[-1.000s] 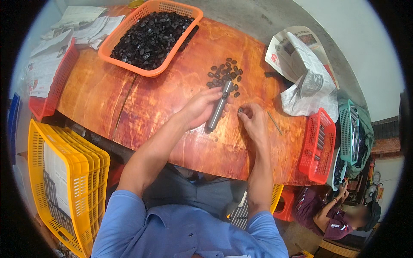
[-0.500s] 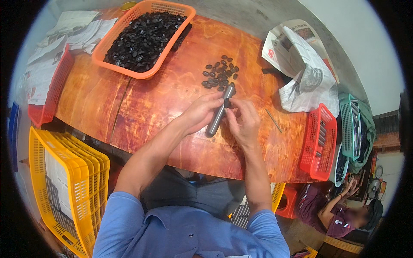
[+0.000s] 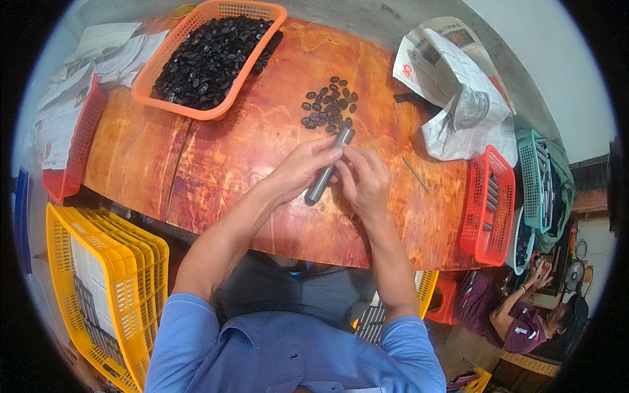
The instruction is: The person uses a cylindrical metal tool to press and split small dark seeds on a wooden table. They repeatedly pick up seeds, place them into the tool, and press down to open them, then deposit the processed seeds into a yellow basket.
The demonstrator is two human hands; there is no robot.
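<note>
A glossy, reddish-brown table spreads beneath the fingers and catches the light, a dark seam crossing it to their left. Beyond them lies grey wall; farther right, pale wall. Below and right of them, a red stool stands on brownish floor.

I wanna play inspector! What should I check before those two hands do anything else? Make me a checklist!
1. Left hand has a grip on the gray tube: ok.
2. Right hand is up at the tube's side: ok.
3. A little piece is in the right hand's grip: cannot tell, the fingers hide it.
4. All the black pieces are inside the orange basket: not ok, some lie on the wooden table.
5. Thin rod lies apart from both hands: ok.
</note>
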